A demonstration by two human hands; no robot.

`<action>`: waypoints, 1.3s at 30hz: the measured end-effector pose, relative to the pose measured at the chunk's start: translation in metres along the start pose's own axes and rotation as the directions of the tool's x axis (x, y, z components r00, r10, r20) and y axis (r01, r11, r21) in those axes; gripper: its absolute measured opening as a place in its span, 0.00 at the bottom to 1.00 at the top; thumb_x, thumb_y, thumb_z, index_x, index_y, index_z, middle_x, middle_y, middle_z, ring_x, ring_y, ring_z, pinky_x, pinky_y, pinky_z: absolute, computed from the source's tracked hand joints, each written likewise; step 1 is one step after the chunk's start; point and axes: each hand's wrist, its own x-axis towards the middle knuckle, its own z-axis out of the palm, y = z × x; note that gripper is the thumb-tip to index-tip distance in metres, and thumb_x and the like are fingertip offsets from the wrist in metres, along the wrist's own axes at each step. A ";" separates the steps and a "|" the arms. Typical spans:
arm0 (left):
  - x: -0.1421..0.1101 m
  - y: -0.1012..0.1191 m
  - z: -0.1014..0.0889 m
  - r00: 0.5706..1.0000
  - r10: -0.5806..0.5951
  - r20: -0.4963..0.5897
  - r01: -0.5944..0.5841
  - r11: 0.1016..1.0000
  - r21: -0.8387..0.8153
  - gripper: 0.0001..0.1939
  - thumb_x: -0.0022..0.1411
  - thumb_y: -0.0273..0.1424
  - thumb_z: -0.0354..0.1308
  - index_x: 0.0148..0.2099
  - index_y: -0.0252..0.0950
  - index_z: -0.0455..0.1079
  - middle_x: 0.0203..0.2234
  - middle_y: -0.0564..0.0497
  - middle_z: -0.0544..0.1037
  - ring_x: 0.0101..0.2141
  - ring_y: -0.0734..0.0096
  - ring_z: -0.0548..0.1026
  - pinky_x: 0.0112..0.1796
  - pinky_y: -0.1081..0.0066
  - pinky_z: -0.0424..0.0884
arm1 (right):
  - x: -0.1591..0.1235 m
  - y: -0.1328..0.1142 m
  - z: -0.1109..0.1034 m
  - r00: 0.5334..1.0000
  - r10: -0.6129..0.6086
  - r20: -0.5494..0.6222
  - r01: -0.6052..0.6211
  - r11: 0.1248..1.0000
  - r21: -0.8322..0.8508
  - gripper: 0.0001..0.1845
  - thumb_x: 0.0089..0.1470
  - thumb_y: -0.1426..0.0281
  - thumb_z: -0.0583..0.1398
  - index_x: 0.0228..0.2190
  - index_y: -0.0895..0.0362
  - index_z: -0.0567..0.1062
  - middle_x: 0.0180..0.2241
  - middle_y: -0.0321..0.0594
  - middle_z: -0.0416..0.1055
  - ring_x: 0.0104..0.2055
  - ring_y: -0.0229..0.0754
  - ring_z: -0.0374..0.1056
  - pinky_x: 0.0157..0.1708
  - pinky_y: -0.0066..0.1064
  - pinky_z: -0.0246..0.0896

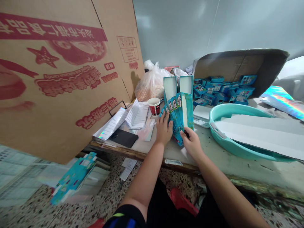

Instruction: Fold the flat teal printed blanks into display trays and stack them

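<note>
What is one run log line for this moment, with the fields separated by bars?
left hand: on fanned teal cartons | right hand: holding same cartons | beside: teal plastic basin | paper cup

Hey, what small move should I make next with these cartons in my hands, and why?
Probably square up the fanned cartons against the table. Your left hand and right hand hold them spread at a slant, with their edges uneven, so evening them first would likely make them steadier to handle.
</note>
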 end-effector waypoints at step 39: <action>-0.002 0.007 -0.009 0.968 0.247 -0.043 -0.245 0.969 0.041 0.35 0.75 0.51 0.34 0.74 0.36 0.53 0.69 0.36 0.61 0.67 0.54 0.59 0.66 0.50 0.52 | 0.000 -0.003 0.000 0.962 -0.195 0.191 0.230 0.956 -0.181 0.11 0.66 0.64 0.55 0.38 0.54 0.75 0.35 0.42 0.74 0.38 0.47 0.70 0.39 0.37 0.66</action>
